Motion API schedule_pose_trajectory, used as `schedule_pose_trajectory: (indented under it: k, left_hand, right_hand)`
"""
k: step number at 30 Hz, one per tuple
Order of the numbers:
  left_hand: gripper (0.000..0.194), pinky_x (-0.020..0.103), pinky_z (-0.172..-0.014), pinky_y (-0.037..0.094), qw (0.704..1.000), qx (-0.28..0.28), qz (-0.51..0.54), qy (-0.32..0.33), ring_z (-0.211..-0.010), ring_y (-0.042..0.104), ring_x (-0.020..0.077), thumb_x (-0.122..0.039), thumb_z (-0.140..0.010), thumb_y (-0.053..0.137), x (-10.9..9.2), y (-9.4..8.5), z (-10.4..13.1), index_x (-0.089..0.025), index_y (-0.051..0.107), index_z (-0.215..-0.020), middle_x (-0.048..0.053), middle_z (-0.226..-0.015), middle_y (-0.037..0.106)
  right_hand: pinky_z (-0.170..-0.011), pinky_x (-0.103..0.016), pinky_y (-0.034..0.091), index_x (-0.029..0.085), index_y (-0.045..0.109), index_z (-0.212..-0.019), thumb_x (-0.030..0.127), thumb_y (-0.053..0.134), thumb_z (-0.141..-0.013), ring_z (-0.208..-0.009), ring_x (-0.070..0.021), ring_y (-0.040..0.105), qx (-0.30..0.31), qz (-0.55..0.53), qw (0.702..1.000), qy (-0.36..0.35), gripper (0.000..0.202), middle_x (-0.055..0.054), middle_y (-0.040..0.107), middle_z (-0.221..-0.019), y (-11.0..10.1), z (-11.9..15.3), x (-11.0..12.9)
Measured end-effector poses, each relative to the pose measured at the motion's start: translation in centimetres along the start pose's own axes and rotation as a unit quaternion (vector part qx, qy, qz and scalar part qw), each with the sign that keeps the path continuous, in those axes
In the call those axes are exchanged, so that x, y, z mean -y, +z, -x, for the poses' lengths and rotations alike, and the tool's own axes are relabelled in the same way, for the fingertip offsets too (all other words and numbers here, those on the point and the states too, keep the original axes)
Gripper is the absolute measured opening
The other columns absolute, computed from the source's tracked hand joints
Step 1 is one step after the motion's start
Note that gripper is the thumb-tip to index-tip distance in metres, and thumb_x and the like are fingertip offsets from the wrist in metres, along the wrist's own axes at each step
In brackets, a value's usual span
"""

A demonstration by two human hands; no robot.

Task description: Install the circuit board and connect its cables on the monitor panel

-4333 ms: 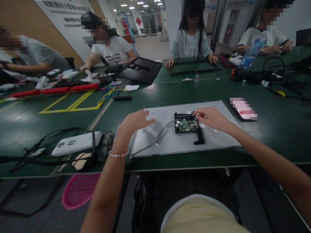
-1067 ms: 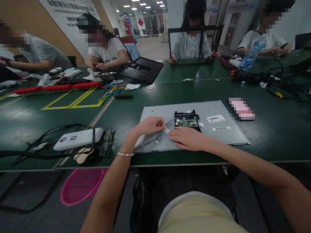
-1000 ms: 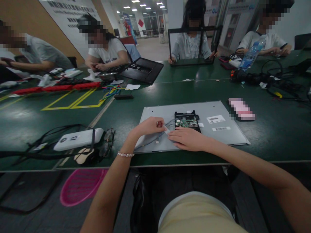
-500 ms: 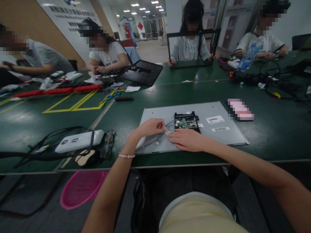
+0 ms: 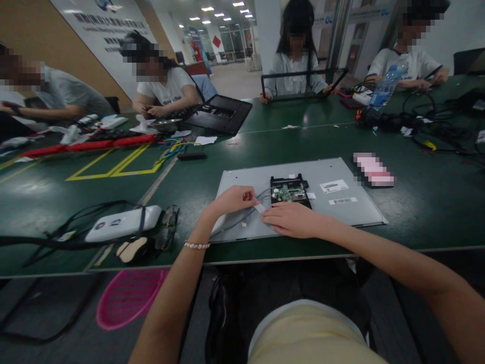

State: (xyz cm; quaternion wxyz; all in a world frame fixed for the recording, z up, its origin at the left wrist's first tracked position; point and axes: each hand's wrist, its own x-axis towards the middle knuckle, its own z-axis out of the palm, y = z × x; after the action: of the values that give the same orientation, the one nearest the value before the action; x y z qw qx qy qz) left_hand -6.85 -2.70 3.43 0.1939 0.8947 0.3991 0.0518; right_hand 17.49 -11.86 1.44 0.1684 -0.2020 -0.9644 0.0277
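A grey flat display panel (image 5: 257, 174) lies face down on the table in front of me, with a green circuit board (image 5: 290, 193) in a black bracket at its middle. My left hand (image 5: 238, 198) is closed in a pinch on one end of a short whitish strip of tape (image 5: 259, 207), left of the board. My right hand (image 5: 290, 218) lies flat over the panel and the bracket's lower edge, fingers stretched out, fingertips by the strip's other end. Thin grey cables (image 5: 237, 222) run from the board under my left hand toward the panel's lower left edge.
A pink phone (image 5: 373, 169) rests right of the panel. To the left lie a white device with a black strap (image 5: 123, 222), glasses (image 5: 166, 227) and dark cables. Across the green table a person holds a black frame (image 5: 303, 96). A pink basket (image 5: 129, 298) is below the edge.
The person across has tilted the black frame lower and flatter. My hands stay at nearly the same spot on the strip; the view has shifted slightly.
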Motion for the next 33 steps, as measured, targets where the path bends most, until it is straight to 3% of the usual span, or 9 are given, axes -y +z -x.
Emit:
schedule_pose_trajectory:
  k: [17,23,33]
  left_hand:
    - [0.029,0.024,-0.06,0.035,1.0,-0.004,-0.008,-0.004,-0.062,0.054,0.014,-0.043,-0.089,0.05,-0.18,-0.25,-0.01,-0.018,0.062,-0.081,-0.001,-0.066,0.059]
    - [0.033,0.025,-0.056,0.031,0.998,-0.03,-0.061,-0.014,-0.058,0.051,0.0143,-0.046,-0.09,0.048,-0.13,-0.38,0.02,-0.019,0.057,-0.074,0.0,-0.063,0.057]
    - [0.031,0.025,-0.057,0.031,0.997,-0.022,-0.07,-0.017,-0.059,0.052,0.0144,-0.044,-0.091,0.048,-0.2,-0.44,0.01,-0.019,0.055,-0.074,0.0,-0.065,0.058]
  right_hand:
    - [-0.104,-0.04,0.044,0.015,0.061,-0.124,0.018,0.047,-0.095,-0.123,-0.0206,0.056,-0.004,-0.031,0.999,0.007,0.032,-0.011,0.063,-0.13,-0.19,0.49,0.28]
    - [-0.105,-0.038,0.043,0.014,0.061,-0.125,0.018,0.046,-0.095,-0.121,-0.0203,0.058,-0.004,-0.029,1.0,0.011,0.033,-0.011,0.061,-0.133,-0.49,0.55,0.47]
    - [-0.105,-0.037,0.044,0.014,0.062,-0.124,0.019,0.047,-0.095,-0.121,-0.0202,0.057,0.001,-0.036,0.999,0.021,0.033,-0.012,0.061,-0.133,-0.55,0.65,0.54]
